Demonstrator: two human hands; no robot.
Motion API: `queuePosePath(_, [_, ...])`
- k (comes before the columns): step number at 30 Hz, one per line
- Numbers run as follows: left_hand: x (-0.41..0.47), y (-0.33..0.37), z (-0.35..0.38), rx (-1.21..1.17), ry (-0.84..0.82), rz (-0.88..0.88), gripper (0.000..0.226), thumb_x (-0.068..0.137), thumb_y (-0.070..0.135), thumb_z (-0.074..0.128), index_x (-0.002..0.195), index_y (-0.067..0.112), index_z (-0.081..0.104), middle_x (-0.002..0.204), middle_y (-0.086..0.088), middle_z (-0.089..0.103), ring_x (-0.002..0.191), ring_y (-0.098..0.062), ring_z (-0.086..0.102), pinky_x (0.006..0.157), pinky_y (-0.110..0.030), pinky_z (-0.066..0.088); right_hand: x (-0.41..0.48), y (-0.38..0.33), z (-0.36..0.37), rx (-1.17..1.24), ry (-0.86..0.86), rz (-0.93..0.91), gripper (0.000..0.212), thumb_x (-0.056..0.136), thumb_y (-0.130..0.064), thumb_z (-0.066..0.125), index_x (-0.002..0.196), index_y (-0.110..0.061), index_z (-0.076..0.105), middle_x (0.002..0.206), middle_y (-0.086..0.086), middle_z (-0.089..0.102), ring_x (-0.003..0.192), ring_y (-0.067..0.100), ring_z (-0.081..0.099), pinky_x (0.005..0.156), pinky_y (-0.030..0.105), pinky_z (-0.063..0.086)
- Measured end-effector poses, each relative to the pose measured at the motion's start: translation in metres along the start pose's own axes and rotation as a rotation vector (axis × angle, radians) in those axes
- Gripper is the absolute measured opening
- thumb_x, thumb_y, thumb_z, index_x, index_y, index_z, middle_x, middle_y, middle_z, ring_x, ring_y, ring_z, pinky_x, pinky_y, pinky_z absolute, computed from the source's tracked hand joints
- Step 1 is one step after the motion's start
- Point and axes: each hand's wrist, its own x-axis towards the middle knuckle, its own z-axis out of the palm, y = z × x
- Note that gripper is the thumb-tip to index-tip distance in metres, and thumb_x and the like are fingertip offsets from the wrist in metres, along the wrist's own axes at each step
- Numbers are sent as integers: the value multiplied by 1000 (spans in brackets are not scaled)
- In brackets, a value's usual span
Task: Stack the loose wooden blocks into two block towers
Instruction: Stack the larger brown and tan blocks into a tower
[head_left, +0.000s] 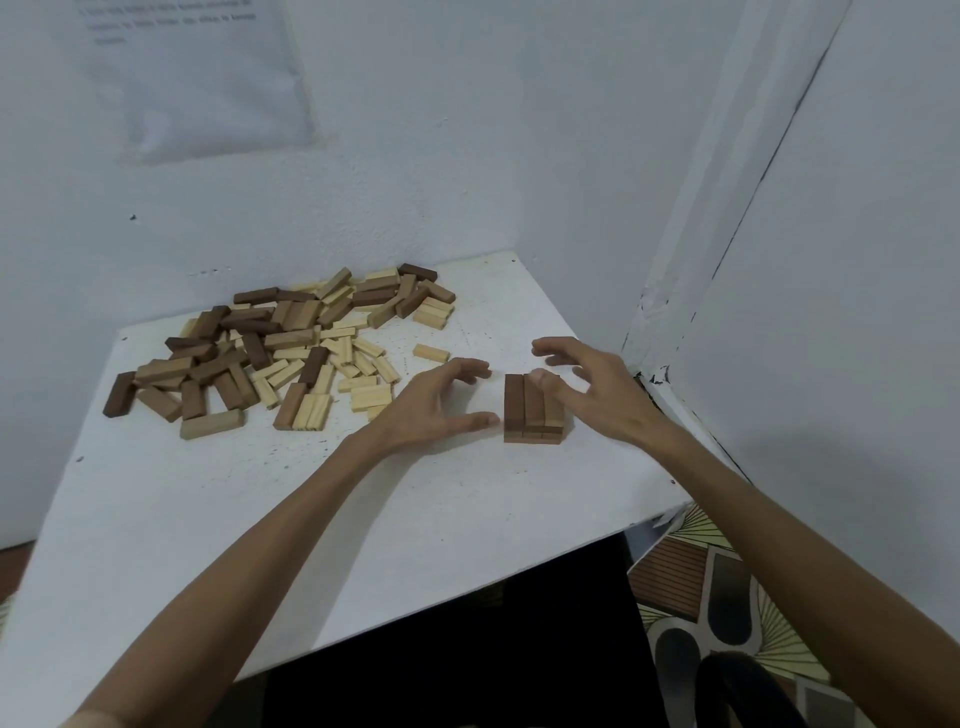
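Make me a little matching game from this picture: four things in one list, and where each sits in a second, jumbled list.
1 block pile
2 started tower
3 lone pale block
4 paper sheet

A on the wall
B between left hand and right hand
C alone, just right of the block pile
D heaped on the table's far left

Pairs: 1-D, 2-B, 3-C, 4-A

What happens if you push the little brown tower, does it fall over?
It probably won't tip: the little tower is low and wide, so it would likely slide on the white table. Its blocks seem just laid together, so a hard push may knock them apart.
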Motion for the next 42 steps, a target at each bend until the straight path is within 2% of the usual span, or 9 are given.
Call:
queuePosePath(4, [-2,-10,-19,40,73,-3,43,92,43,72,130,24,66,127,11,66,118,-2,61,107,-34,50,22,-19,9,-95,-4,-54,44,99,-53,62,138,-32,61,135,-21,63,126,-3,56,106,28,47])
queuePosePath(9, [3,-15,-46,184,130,6,28,96,27,71,123,19,68,123,10,68,112,-5,62,98,-30,52,54,-39,21,-230,-42,-108,46,101,-55,56,139,-29,61,139,-14,63,127,7,57,105,34,47])
queuePosePath(15, [28,-21,-81,308,192,-70,33,96,26,68,128,18,66,121,11,68,108,-12,62,91,-32,49,108,-53,38,-335,-66,-137,41,102,-40,62,138,-20,61,138,-4,65,123,15,60,101,33,48])
queuePosePath(19, [54,-29,-96,374,277,-145,23,95,25,67,114,14,71,115,2,71,103,-14,62,78,-28,43,147,-45,46,-390,-97,-113,34,100,-36,63,132,-22,63,134,-4,66,116,19,63,95,34,50])
queuePosePath(24, [77,-39,-103,344,290,-264,34,96,32,64,123,13,68,124,-3,70,115,-22,64,95,-44,53,186,-36,58,-478,-155,-107,33,102,-29,60,132,-16,63,132,1,67,111,25,64,95,40,52])
queuePosePath(26, [85,-45,-103,326,307,-311,39,94,45,63,115,12,68,112,-2,70,104,-22,65,94,-45,54,199,-31,64,-504,-169,-97,33,103,-27,59,133,-14,63,132,4,67,116,27,62,96,41,52])
queuePosePath(33, [108,-64,-94,346,367,-376,35,88,32,76,116,12,67,106,-5,71,99,-26,66,71,-34,48,233,-20,80,-596,-128,-47,41,107,-48,47,132,-19,62,129,9,66,122,30,56,95,43,50])
queuePosePath(37, [114,-69,-90,370,399,-393,35,88,29,79,118,15,68,115,-4,70,106,-24,64,77,-33,49,242,-14,84,-568,-108,-20,48,104,-58,48,128,-20,64,116,8,70,113,28,60,87,41,52])
queuePosePath(42, [109,-74,-86,352,444,-330,26,90,25,76,115,18,69,114,-3,71,104,-24,66,85,-44,56,245,-13,84,-543,-102,-46,29,102,-44,61,121,-24,69,105,5,74,98,26,66,81,41,56])
